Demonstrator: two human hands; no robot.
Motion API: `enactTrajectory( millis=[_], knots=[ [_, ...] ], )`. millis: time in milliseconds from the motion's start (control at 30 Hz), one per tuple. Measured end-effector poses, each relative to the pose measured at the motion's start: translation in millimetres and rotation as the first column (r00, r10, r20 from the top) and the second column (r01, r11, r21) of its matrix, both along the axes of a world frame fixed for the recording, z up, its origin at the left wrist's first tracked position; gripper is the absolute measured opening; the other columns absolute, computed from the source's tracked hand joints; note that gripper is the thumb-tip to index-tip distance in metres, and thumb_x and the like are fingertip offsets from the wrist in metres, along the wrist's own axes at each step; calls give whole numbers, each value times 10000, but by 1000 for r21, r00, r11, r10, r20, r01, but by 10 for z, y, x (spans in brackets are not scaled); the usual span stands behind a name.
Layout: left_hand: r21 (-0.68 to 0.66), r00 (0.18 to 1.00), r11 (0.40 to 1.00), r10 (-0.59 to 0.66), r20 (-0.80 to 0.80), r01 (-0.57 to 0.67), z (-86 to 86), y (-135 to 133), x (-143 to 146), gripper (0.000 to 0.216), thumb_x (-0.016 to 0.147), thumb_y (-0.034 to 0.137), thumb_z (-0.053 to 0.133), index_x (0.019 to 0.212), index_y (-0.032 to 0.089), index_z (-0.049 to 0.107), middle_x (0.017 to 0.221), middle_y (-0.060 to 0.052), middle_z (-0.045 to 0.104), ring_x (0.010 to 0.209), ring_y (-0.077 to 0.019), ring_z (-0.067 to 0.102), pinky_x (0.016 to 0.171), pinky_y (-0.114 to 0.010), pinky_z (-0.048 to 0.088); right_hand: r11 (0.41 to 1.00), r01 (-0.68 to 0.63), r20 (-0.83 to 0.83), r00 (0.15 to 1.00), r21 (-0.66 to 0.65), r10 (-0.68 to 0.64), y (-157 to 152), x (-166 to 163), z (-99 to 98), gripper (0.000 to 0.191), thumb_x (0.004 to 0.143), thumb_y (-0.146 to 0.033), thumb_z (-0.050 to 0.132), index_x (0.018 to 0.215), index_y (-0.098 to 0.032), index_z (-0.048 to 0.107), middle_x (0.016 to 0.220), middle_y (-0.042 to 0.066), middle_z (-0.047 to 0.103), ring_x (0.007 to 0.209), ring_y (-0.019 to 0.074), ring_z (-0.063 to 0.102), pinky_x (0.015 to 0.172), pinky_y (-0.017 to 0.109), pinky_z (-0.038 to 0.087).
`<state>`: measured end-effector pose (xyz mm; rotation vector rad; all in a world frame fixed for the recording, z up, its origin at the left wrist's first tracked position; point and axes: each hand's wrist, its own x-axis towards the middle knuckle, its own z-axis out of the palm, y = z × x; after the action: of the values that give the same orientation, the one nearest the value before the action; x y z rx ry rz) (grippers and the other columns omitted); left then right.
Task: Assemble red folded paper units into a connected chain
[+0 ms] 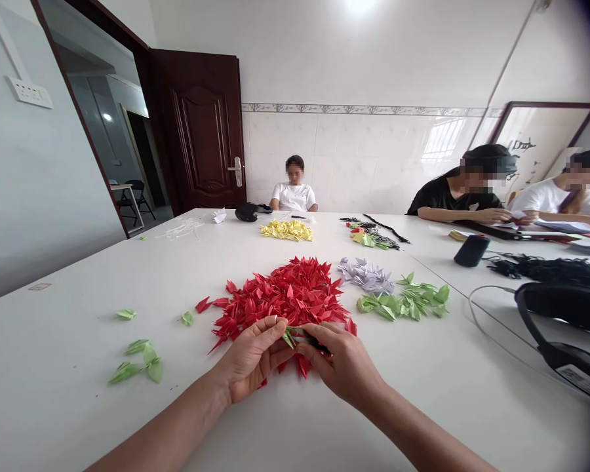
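Observation:
My left hand and my right hand meet at the near edge of a big heap of red folded paper pieces. Both pinch a small green folded paper piece between their fingertips. A thin dark object lies under my right fingers; I cannot make out what it is. Both hands rest on the white table, fingers closed.
Green folded pieces and pale purple ones lie right of the red heap, loose green ones at the left, yellow ones farther back. Black headphones and a dark case sit right. Three people sit at the far side.

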<state>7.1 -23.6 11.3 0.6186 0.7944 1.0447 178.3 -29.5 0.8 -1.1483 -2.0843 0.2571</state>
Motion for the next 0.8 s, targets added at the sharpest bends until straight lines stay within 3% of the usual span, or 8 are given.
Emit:
enactTrajectory(
  millis=[233, 400, 533, 600, 700, 767, 800],
  knots=[
    [63, 992, 992, -108, -59, 112, -28, -20, 1, 146, 730, 252, 643, 754, 164, 529, 743, -11, 629, 681, -105, 611, 748, -274, 506, 997, -43, -218, 975, -56, 30, -14, -30, -23, 323, 701, -301, 652, 1006, -205, 606, 824, 36, 652, 718, 147, 573, 626, 240, 468],
    [86, 980, 979, -176, -96, 184, -46, -68, 19, 181, 732, 289, 638, 751, 163, 510, 758, -19, 630, 722, -117, 623, 739, -262, 496, 997, -76, -230, 970, 0, 74, -12, -73, -24, 95, 740, -225, 566, 773, -191, 649, 659, 19, 617, 604, 124, 538, 558, 221, 438],
    [108, 966, 978, -156, -207, 181, 12, -51, -20, 237, 737, 358, 615, 874, 185, 529, 900, -53, 639, 796, -164, 639, 714, -276, 496, 999, 34, -297, 954, -34, -42, 169, 99, -36, 188, 754, -313, 533, 709, -163, 638, 647, 35, 620, 571, 130, 537, 540, 226, 427],
    [151, 956, 977, -107, -273, 153, 63, -7, -88, 255, 726, 350, 621, 902, 184, 538, 945, -66, 629, 799, -167, 636, 707, -281, 497, 979, 187, -358, 911, -84, -205, 328, 297, -55, 280, 747, -406, 531, 753, -153, 651, 646, 39, 626, 564, 142, 539, 517, 227, 415],
    [290, 904, 955, 73, -421, 58, 138, 111, -280, 251, 718, 338, 612, 901, 178, 550, 912, -56, 617, 742, -151, 620, 659, -275, 500, 879, 455, -365, 802, -141, -473, 572, 673, -107, 379, 695, -497, 544, 749, -140, 659, 591, 35, 605, 534, 149, 516, 494, 231, 385],
    [450, 769, 893, 301, -565, -19, 170, 219, -467, 256, 724, 361, 583, 900, 177, 561, 849, -41, 615, 697, -145, 602, 633, -271, 493, 793, 586, -323, 727, -169, -606, 694, 912, -159, 399, 673, -526, 547, 729, -145, 657, 576, 31, 594, 545, 156, 507, 500, 236, 373],
    [542, 648, 839, 432, -627, -36, 178, 278, -572, 261, 729, 376, 566, 900, 178, 570, 811, -35, 616, 700, -153, 597, 645, -278, 490, 763, 618, -313, 699, -190, -643, 737, 1015, -189, 402, 669, -531, 543, 721, -149, 655, 583, 31, 596, 554, 161, 507, 503, 238, 371]
  ],
)
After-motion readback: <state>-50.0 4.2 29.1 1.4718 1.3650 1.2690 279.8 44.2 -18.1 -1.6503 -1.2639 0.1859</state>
